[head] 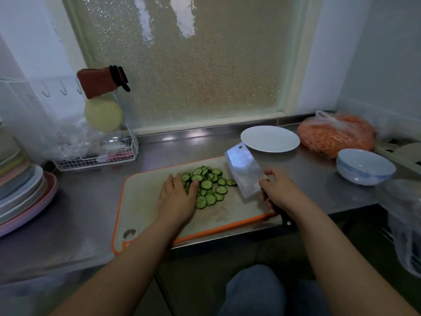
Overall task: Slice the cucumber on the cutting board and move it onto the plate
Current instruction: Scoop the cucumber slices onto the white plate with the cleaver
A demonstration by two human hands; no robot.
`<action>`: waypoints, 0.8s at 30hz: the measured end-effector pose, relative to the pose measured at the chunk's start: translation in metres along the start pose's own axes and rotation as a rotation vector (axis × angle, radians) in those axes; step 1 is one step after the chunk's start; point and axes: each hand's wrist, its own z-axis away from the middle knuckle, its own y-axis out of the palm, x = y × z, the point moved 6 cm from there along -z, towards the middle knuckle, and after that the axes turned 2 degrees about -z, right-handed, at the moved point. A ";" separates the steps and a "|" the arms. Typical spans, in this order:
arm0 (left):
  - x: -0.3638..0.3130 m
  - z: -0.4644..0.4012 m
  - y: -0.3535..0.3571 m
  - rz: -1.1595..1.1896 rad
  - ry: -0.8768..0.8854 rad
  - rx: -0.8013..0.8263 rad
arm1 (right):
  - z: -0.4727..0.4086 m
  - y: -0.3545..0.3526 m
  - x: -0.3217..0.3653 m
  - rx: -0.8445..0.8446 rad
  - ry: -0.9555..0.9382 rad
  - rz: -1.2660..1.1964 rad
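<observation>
Beside bare plate, cucumber slices on cutting board

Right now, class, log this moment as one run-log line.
stage: slicing done, transfer pending | left hand: on cucumber slices | right hand: gripping cleaver | plate: empty

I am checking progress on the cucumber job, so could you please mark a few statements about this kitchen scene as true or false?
1. The green cucumber slices lie on the orange-rimmed cutting board. True.
2. The round white plate already holds slices. False: it is bare.
3. The right hand grips the steel cleaver. True.
4. The left hand holds the blue-patterned white bowl. False: it rests at the slices, fingers touching them.
</observation>
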 end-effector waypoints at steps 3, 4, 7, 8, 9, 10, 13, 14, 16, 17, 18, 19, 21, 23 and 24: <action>-0.023 -0.013 -0.011 -0.106 0.152 -0.108 | -0.005 -0.003 -0.007 -0.008 0.041 -0.163; -0.039 -0.018 -0.017 -0.137 0.265 -0.146 | -0.008 -0.004 -0.008 -0.016 0.061 -0.247; -0.089 -0.047 -0.015 -0.021 0.365 -0.001 | -0.016 -0.015 -0.007 -0.112 0.058 -0.404; -0.104 -0.060 -0.010 0.112 0.297 0.104 | -0.020 -0.020 -0.007 -0.153 0.049 -0.435; -0.118 -0.072 -0.002 0.281 0.212 0.197 | -0.023 -0.025 -0.007 -0.191 0.050 -0.471; -0.133 -0.084 0.007 0.450 0.118 0.280 | -0.027 -0.030 -0.009 -0.219 0.061 -0.517; -0.167 -0.110 0.039 0.783 -0.180 0.512 | -0.035 -0.041 -0.019 -0.259 0.134 -0.610; -0.175 -0.115 0.048 0.816 -0.254 0.575 | -0.037 -0.044 -0.023 -0.265 0.162 -0.626; -0.185 -0.125 0.071 0.813 -0.327 0.669 | -0.041 -0.052 -0.030 -0.287 0.183 -0.672; -0.188 -0.129 0.082 0.805 -0.345 0.699 | -0.042 -0.056 -0.032 -0.302 0.180 -0.698; -0.190 -0.134 0.095 0.792 -0.357 0.719 | -0.044 -0.061 -0.034 -0.313 0.180 -0.721; -0.193 -0.138 0.107 0.780 -0.369 0.735 | -0.045 -0.066 -0.037 -0.316 0.186 -0.734; -0.198 -0.142 0.126 0.786 -0.393 0.734 | -0.047 -0.072 -0.042 -0.291 0.204 -0.724; -0.205 -0.147 0.134 0.787 -0.399 0.667 | -0.050 -0.077 -0.048 -0.267 0.215 -0.710; -0.209 -0.148 0.136 0.793 -0.395 0.627 | -0.051 -0.080 -0.051 -0.265 0.219 -0.710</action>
